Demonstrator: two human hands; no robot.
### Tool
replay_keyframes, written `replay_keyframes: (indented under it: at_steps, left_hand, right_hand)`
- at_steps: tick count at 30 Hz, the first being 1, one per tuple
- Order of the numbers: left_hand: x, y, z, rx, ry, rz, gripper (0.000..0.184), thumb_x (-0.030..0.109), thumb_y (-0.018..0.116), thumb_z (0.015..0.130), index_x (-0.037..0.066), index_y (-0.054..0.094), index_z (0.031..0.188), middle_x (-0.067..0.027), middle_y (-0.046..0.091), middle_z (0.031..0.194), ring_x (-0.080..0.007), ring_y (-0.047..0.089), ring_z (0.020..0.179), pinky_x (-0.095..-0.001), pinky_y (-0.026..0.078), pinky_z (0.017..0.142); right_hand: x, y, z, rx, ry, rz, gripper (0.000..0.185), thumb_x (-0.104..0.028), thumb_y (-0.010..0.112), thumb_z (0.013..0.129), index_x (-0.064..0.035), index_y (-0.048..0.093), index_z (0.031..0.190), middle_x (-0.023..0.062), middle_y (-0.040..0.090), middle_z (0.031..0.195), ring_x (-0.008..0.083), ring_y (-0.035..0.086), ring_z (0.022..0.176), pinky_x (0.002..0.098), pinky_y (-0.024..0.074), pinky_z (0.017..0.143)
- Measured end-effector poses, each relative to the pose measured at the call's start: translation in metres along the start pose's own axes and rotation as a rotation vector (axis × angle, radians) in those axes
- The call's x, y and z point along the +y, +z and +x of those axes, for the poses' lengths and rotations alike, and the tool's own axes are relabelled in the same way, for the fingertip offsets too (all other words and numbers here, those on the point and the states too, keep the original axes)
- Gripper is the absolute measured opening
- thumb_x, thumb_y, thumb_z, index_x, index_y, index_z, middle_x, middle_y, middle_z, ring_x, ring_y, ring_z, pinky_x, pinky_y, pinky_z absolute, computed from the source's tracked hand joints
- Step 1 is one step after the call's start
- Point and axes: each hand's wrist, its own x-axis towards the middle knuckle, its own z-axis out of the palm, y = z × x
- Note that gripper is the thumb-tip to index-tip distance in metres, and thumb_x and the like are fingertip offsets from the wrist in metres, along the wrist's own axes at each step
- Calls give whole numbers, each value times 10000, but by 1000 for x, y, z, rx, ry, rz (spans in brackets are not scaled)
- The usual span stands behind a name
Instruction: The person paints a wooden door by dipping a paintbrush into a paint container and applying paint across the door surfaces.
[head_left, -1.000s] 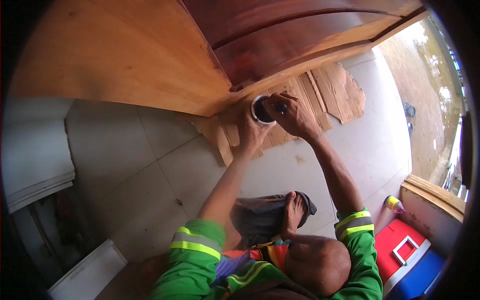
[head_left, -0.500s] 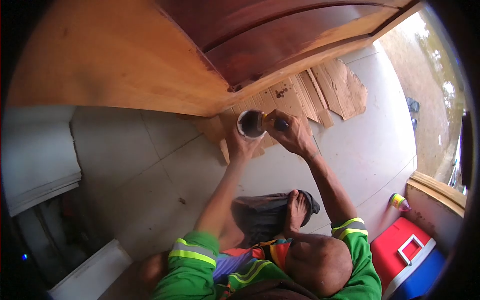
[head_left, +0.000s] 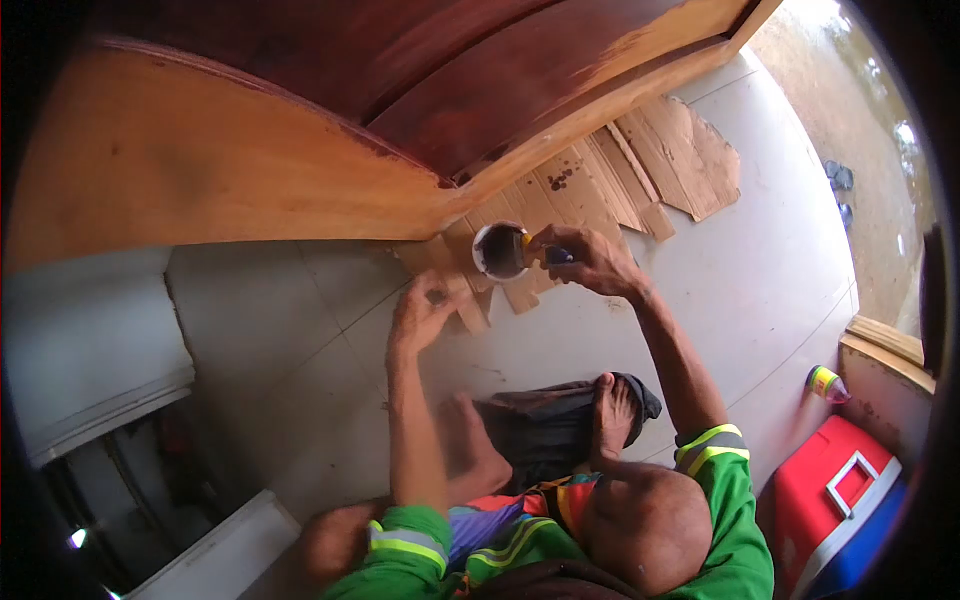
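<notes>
Dark panel: In the head view, most of it has a deep red-brown coat, so that much looks done.
Pale streaks: Near the panel's right end, light orange wood shows in streaks, so the coat looks thin or missing there.
Plain board: The big piece on the left is mostly light orange, with dark smears along its top edge. I cannot tell if it is meant to be dark too.
White pot: It is round, with dark brown stuff inside. It is over the cardboard, below the panel's corner. I cannot tell how full it is.
Brush: It has a yellow part and a dark blue handle end. The yellow part is right at the pot's right rim.
Right hand: Its grip is closed around the brush.
Left hand: It is near the pot but apart from it. The fingers are bent, and I cannot tell if its grip has anything.
Dark spots: A few splashes mark the cardboard near the pot.
</notes>
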Motion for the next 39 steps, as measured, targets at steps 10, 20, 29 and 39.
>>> replay_keyframes:
  at_steps: [10, 20, 29, 39]
  left_hand:
    - [117, -42, 2, 849, 399, -276, 1046, 377, 853, 774, -62, 195, 1459, -267, 383, 1406, -338, 435, 1307, -476, 438, 1069]
    - [121, -46, 19, 764, 582, -394, 789, 244, 815, 840, -75, 329, 1373, -204, 445, 1336, -286, 506, 1206, -411, 477, 1014]
    - [117, -48, 23, 726, 540, -364, 796, 116, 819, 813, -65, 289, 1377, -212, 462, 1315, -290, 579, 1123, -403, 560, 985]
    - [117, -50, 16, 697, 475, -289, 729, 217, 820, 838, -57, 366, 1338, -190, 498, 1275, -267, 528, 1159, -415, 449, 1026]
  right_hand:
    - [-36, -19, 29, -336, 380, -176, 308, -257, 514, 947, -39, 660, 1108, 71, 663, 815, 155, 651, 727, 309, 530, 665]
    - [-31, -32, 3, -235, 340, -418, 241, -111, 532, 887, -94, 638, 1103, 131, 675, 908, 259, 659, 873, 366, 509, 740]
    - [23, -33, -27, -11, 485, 52, 212, -134, 641, 877, -67, 586, 1070, 25, 637, 879, 118, 547, 741, 277, 441, 634]
    - [-13, -41, -21, 119, 247, 210, 265, -125, 714, 875, -61, 565, 1084, -13, 582, 861, 83, 524, 738, 259, 429, 616]
